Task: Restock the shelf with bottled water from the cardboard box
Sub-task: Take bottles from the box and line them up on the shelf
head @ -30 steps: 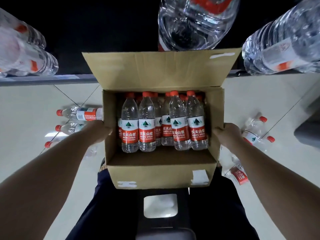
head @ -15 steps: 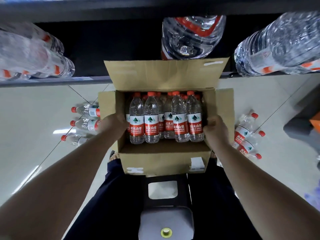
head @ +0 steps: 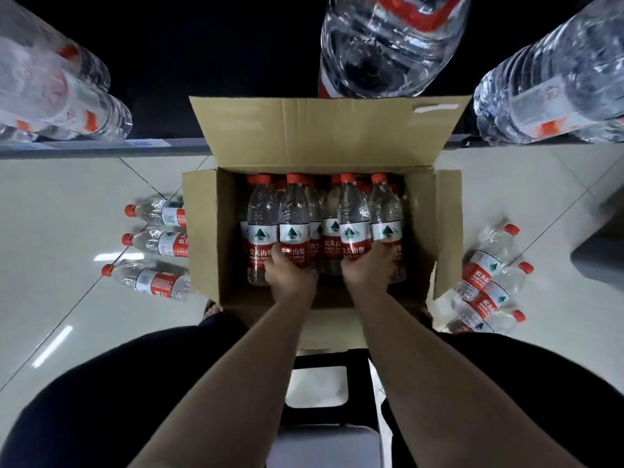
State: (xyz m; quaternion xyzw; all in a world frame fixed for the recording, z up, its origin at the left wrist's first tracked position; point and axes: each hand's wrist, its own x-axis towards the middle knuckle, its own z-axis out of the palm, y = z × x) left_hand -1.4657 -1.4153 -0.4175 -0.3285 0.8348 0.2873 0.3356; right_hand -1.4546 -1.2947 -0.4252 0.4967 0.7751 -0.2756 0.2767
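Note:
An open cardboard box [head: 206, 238] stands on the floor in front of me, its far flap raised. Inside stand several water bottles [head: 293, 217] with red caps and red-and-white labels. My left hand [head: 290, 276] is inside the box, its fingers wrapped around the lower part of a bottle in the front row, left of centre. My right hand [head: 366, 273] grips another bottle [head: 353, 221] right of centre the same way. The dark shelf [head: 162, 143] runs across the top, its edge just beyond the box.
Large water jugs [head: 391, 42] lie on the shelf at the left, centre and right. Three loose bottles [head: 158, 239] lie on the tiled floor left of the box, several more [head: 486, 285] to its right. A stool [head: 317, 383] sits between my knees.
Both hands left the box's outer sides and reached inside, closing on bottles in the front row. The box now sits closer under me.

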